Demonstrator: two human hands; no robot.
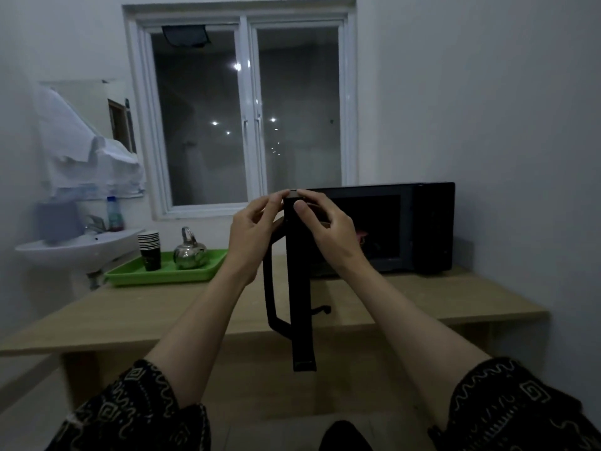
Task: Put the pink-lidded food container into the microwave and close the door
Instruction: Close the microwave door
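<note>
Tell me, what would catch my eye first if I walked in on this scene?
Probably the two hands, left hand and right hand, pinching the top edge of the open microwave door, which swings out edge-on toward the camera. Behind it the black microwave sits on a wooden table, with something pink dimly visible inside. To the left, a bright green tray holds a shiny kettle and stacked cups.

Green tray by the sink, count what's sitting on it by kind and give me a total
On the green tray:
Metal kettle: 1
Stack of paper cups: 1 (single cups too small to count)
Total: 2
</note>
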